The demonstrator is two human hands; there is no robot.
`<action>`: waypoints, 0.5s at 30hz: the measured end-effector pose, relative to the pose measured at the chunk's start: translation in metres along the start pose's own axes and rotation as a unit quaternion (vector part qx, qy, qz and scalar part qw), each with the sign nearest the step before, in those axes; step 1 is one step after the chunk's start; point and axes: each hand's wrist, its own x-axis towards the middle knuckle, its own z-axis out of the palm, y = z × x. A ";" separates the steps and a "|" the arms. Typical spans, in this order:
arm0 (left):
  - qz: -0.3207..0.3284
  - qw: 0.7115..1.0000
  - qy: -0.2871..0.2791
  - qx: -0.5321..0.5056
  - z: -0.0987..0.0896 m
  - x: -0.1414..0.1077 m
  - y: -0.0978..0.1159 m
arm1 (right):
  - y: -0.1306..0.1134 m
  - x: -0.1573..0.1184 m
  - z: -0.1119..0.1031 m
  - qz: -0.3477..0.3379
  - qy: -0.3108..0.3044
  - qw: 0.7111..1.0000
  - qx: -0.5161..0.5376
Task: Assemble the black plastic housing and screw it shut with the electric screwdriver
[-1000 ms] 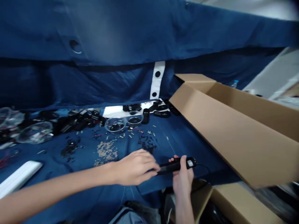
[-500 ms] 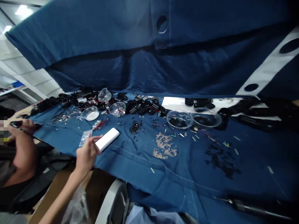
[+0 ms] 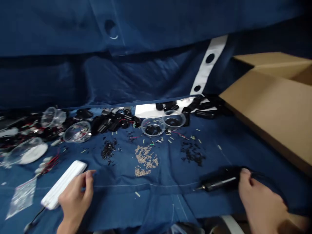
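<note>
My left hand (image 3: 76, 196) is beside the right edge of a white bar-shaped device (image 3: 65, 183), which has a dark cable at its near end. Its fingers are loosely bent and apart, holding nothing I can see. At the right, my right hand (image 3: 260, 198) has its fingers closed at the rear end of a black electric screwdriver (image 3: 220, 182). The screwdriver lies low over the blue cloth, its metal bit pointing left. Between the hands are a heap of small brown pieces (image 3: 143, 159) and heaps of small black parts (image 3: 108, 150).
Clear plastic bowls (image 3: 153, 126) with small parts stand along the back, among black housings (image 3: 109, 120). A small plastic bag (image 3: 23, 196) is at the left. An open cardboard box (image 3: 275, 107) stands at the right. Blue cloth (image 3: 109, 211) covers the table and hangs behind it.
The view has swung right, bringing in the cardboard box. My right hand has come into view at the screwdriver. My left hand's fingers have come off the top of the white device.
</note>
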 end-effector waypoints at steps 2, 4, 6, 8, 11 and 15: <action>0.087 0.996 0.034 -0.011 0.019 0.010 0.020 | -0.010 -0.003 -0.007 0.029 0.010 0.999 -0.033; 0.128 0.990 0.059 -0.024 0.033 0.020 0.033 | -0.021 -0.006 -0.013 0.033 0.013 0.999 -0.036; 0.145 0.987 0.068 -0.027 0.041 0.026 0.039 | -0.029 -0.009 -0.015 0.039 0.019 0.999 -0.029; 0.145 0.987 0.069 -0.018 0.045 0.026 0.038 | -0.033 -0.010 -0.013 0.045 0.024 0.999 -0.020; 0.089 0.994 0.060 -0.007 0.043 0.018 0.030 | -0.033 -0.010 -0.007 0.056 0.030 0.998 0.000; -0.003 0.999 0.022 -0.028 0.039 0.011 0.024 | -0.032 -0.009 -0.004 0.062 0.043 0.997 0.029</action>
